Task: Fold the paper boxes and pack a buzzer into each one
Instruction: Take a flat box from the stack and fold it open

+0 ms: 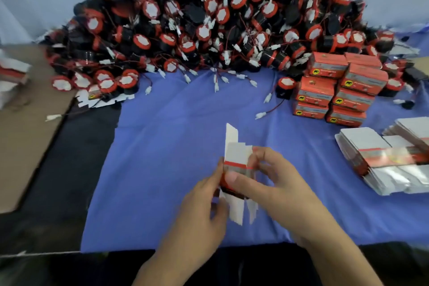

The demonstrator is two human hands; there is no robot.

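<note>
Although the paper box [239, 160] sits in plain view at near centre, held just above the blue cloth [162, 158], both hands cover much of its middle, and motion blur softens its edges. Whether anything lies inside it cannot be told; a dark patch shows under the thumb but is not readable. Its long axis runs near to far, tilted slightly left at the far end. White flaps stand open at both ends: one tall flap and a shorter notched one point away, and two or three point toward the person. The body between them is red with a grey band and a thin red line. The left hand [204, 202] grips the box's left side with curled fingers. The right hand [276, 183] clasps the right side, thumb laid across the near face. Far behind, a large pile of buzzers [209, 18], black with red rims, white labels and wired white plugs, is cut off at the top edge. Closed red boxes [336, 90] are stacked at far right. Flat box blanks [383, 155] at right run off the frame. A cardboard sheet [25, 137] lies left.
</note>
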